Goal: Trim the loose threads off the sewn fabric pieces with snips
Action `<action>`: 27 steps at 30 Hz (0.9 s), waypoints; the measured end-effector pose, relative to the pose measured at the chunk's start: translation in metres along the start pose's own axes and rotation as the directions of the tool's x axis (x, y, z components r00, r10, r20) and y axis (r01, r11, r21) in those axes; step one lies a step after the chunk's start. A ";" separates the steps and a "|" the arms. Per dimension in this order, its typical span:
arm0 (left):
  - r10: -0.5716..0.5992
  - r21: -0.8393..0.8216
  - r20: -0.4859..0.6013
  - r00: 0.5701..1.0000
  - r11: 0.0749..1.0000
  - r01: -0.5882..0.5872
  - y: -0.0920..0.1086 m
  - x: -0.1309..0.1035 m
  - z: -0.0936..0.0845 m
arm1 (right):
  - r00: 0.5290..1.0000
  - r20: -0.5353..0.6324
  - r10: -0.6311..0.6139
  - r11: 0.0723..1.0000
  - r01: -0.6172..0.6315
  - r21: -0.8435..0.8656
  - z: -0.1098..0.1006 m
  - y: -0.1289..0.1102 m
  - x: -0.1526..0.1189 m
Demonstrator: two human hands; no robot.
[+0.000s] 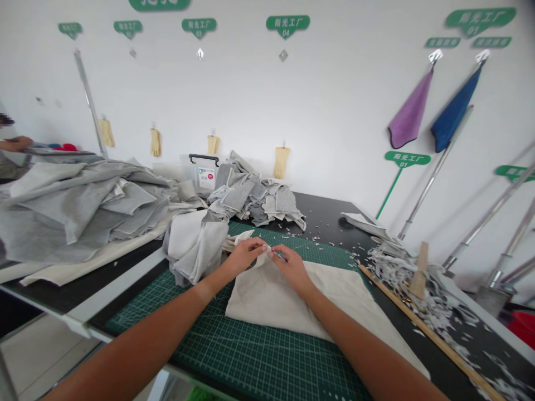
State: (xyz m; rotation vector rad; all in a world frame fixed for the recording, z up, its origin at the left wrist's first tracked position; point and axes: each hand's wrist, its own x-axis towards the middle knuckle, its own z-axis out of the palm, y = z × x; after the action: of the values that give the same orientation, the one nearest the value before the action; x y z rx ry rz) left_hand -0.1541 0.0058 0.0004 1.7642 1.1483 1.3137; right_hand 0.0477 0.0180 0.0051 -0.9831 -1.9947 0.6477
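A pale beige-grey cloth lies over the green cutting mat, its far corner lifted between my two hands. My left hand pinches that raised edge with thumb and fingers. Close beside it, my right hand has its fingers closed at the same edge. A small bluish, thin tool shows between the right fingers; its kind is too small to make out. To the left of my left hand stands a bundle of folded grey cloths.
A large heap of grey cloth covers the left side; another pile lies at the back before a clear plastic box. At right are a wooden ruler, a wooden block and many scraps. A person's hand shows far left.
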 end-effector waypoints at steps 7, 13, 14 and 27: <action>0.015 -0.009 0.033 0.999 1.000 -0.015 0.007 -0.004 0.002 | 1.000 -0.025 0.005 0.996 -0.002 0.084 -0.003 -0.007 0.000; -0.040 -0.027 0.053 0.998 0.999 0.042 0.010 -0.007 0.004 | 1.000 -0.019 0.003 0.998 -0.002 0.065 -0.002 -0.002 0.003; -0.036 -0.030 0.047 0.998 0.999 0.037 0.009 -0.007 0.004 | 1.000 -0.006 0.003 0.998 -0.003 0.056 -0.002 0.000 0.003; -0.070 -0.009 0.076 0.995 0.997 0.071 -0.003 -0.007 0.007 | 0.998 -0.038 0.059 0.998 -0.058 0.017 0.001 0.007 0.003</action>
State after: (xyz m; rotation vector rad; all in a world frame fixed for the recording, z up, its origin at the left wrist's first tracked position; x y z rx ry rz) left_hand -0.1488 0.0003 -0.0069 1.7343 1.1482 1.1998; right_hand 0.0488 0.0248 0.0009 -1.0403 -1.9304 0.6708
